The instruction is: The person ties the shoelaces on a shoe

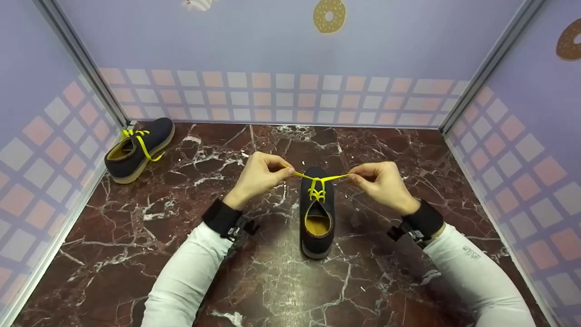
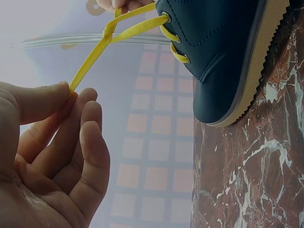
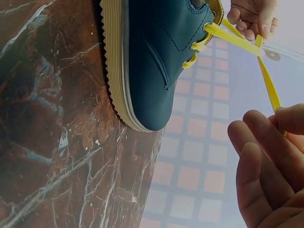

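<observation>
Yellow lace, crossed over itself above the dark shoe on the marbled worktop.
Left fingers pinch one side, right fingers the other, its crossing between them.

Upright dark-blue shoe, its yellow lace (crossed over itself) taut.

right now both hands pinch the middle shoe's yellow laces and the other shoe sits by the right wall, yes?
Wrong side: the head view shows the other shoe by the left wall. The left hand and right hand do pinch the yellow laces of the middle shoe.
</observation>
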`<state>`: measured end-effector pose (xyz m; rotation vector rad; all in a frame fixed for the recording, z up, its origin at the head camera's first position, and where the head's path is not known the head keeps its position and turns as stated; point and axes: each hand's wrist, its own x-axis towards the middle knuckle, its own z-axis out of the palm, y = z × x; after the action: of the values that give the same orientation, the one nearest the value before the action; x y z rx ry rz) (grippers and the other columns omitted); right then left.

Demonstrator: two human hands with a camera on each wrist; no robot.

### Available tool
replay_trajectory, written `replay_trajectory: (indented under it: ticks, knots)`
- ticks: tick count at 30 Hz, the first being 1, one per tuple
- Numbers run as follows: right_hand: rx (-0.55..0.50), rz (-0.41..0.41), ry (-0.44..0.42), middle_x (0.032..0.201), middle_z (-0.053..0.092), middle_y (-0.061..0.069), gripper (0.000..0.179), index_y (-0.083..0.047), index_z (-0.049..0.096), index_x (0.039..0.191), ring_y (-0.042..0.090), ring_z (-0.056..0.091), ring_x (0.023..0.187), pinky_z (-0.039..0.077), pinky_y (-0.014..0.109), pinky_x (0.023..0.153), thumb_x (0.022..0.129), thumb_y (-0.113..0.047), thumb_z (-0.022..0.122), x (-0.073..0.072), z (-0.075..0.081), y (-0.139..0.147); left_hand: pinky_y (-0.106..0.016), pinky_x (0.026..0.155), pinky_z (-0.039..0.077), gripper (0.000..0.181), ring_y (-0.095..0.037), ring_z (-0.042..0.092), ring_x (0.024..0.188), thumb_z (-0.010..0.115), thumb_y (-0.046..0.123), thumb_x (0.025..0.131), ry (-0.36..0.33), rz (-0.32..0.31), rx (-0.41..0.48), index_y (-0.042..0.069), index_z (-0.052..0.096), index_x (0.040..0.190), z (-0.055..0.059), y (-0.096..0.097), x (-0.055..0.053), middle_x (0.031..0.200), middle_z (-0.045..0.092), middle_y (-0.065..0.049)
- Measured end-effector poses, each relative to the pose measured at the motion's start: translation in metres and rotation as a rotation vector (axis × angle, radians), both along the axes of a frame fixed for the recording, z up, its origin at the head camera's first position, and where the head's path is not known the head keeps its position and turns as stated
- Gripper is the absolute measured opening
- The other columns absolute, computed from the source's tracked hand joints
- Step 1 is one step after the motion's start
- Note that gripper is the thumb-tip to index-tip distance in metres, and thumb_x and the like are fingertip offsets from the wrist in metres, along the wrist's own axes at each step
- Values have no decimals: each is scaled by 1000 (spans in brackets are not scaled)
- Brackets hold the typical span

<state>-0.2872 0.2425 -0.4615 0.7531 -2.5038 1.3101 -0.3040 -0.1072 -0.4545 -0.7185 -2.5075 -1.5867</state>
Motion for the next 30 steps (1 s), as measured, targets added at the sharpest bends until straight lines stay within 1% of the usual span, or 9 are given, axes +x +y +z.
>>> replay_trajectory:
  ticks: [5, 8, 11, 16, 20, 22, 24, 27, 30]
  knots:
    - [16, -17, 10, 95, 88, 11, 7, -6, 89, 102, 12, 81, 73, 56, 11, 62, 101, -6, 82, 1, 0, 3, -16, 63, 50, 7, -5, 66, 67, 84, 10, 97, 4, -16, -11, 7, 90, 98, 0, -3, 1, 90, 86, -17]
    - [17, -24, 14, 95, 88, 12, 7, -6, 89, 102, 12, 79, 72, 56, 10, 62, 101, -5, 82, 1, 0, 5, -17, 64, 51, 7, -9, 67, 68, 84, 11, 96, 10, -19, -23, 7, 90, 97, -1, -5, 2, 89, 86, -14]
    - [14, -31, 28, 93, 88, 13, 7, -5, 89, 101, 7, 76, 71, 56, 10, 64, 101, -4, 82, 2, -1, 7, -17, 63, 49, 8, -10, 65, 67, 83, 11, 96, 9, -22, -28, 7, 90, 97, -2, -7, 3, 87, 85, -14]
    - [9, -36, 32, 92, 88, 12, 8, -8, 89, 100, -1, 75, 70, 54, 10, 61, 101, -5, 82, 4, -2, 9, -16, 59, 46, 8, -3, 59, 62, 83, 10, 96, -3, -28, -27, 5, 89, 99, -2, -11, 4, 83, 83, -14]
    - [-6, -36, 17, 92, 87, 16, 6, -5, 89, 101, 0, 76, 69, 52, 11, 57, 101, -4, 82, 5, -2, 12, -17, 56, 42, 8, -2, 55, 59, 84, 10, 96, -9, -25, -44, 6, 89, 100, 0, -12, 5, 80, 81, -10]
    - [-9, -40, 17, 92, 87, 18, 6, -5, 88, 101, -3, 76, 71, 53, 11, 58, 101, -4, 82, 7, -2, 14, -17, 55, 41, 8, -2, 54, 58, 84, 10, 96, -6, -19, -64, 6, 89, 99, 1, -13, 5, 80, 81, -9]
    - [-12, -41, 15, 92, 87, 18, 6, -4, 88, 101, -5, 77, 73, 54, 11, 60, 100, -3, 82, 8, -2, 16, -17, 55, 40, 7, -2, 53, 58, 83, 10, 96, -10, -19, -78, 6, 89, 99, 2, -14, 6, 80, 81, -13]
    - [-3, -49, 12, 92, 87, 16, 6, -4, 89, 100, -6, 77, 75, 57, 11, 63, 100, -3, 82, 9, -1, 18, -17, 55, 40, 7, -3, 52, 59, 83, 10, 96, -14, -18, -94, 7, 89, 98, 3, -16, 6, 81, 81, -14]
    - [24, -65, 8, 91, 87, 14, 6, -4, 89, 100, -2, 78, 74, 59, 11, 66, 99, -2, 83, 9, -1, 21, -18, 56, 39, 7, -4, 52, 60, 84, 11, 96, -16, -19, -113, 7, 89, 98, 3, -18, 6, 80, 80, -11]
